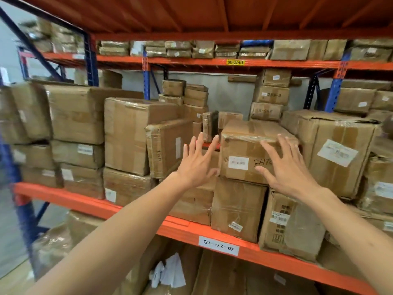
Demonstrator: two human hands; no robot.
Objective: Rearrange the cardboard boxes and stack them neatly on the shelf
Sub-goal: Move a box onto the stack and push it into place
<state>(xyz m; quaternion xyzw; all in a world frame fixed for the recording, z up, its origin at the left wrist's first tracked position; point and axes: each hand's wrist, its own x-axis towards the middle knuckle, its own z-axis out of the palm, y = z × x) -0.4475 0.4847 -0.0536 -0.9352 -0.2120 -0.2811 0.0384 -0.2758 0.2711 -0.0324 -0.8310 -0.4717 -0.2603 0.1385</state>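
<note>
A taped cardboard box [244,145] with a white barcode label and black handwriting sits on top of other boxes on the orange shelf [136,211]. My right hand [285,167] is spread flat against its front face, fingers up. My left hand [196,160] is open with fingers apart just left of that box, in front of the gap beside a tilted box [168,145]; whether it touches anything is unclear. Neither hand holds anything.
Large boxes [127,133] stand to the left and a big labelled box [336,154] to the right. Lower boxes [238,209] carry the middle stack. Small parcels [185,96] sit behind. An upper shelf [234,62] and blue uprights [146,81] frame the bay.
</note>
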